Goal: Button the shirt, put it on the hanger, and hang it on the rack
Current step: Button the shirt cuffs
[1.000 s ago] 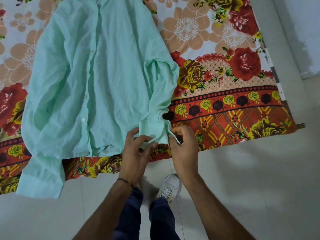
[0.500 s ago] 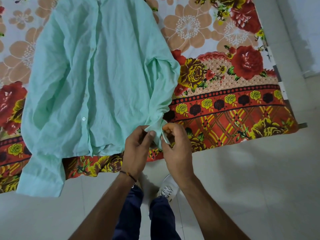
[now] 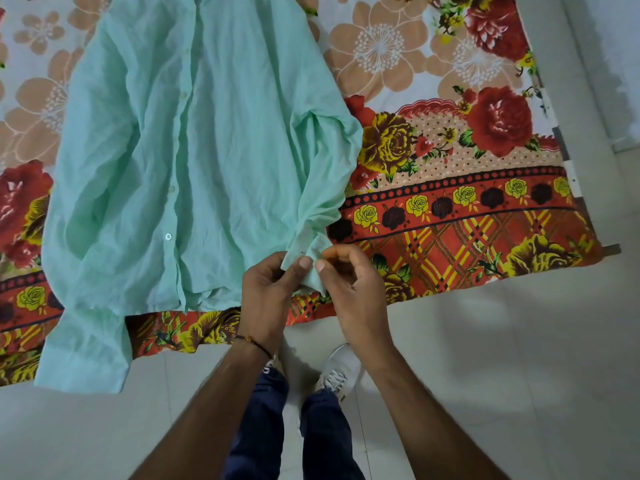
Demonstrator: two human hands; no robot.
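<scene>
A mint-green shirt [image 3: 194, 150] lies spread front-up on a floral bedsheet [image 3: 450, 168], its placket running down the middle with a white button [image 3: 168, 236] showing low on the front. The right sleeve bends down to its cuff [image 3: 311, 252] at the bed's near edge. My left hand [image 3: 268, 296] pinches one side of that cuff with thumb on top. My right hand [image 3: 349, 282] pinches the other side, fingertips touching the cloth. The left sleeve's cuff [image 3: 81, 358] hangs over the bed edge. No hanger or rack is in view.
The bed edge [image 3: 485, 275] runs across the middle of the view, with pale floor tiles [image 3: 502, 375] below it. My legs in dark trousers and a white shoe [image 3: 337, 370] stand close to the bed. A wall base shows at the far right.
Both hands have closed in on the right cuff and lifted it slightly, bringing its two sides together. The shirt body has stayed where it was.
</scene>
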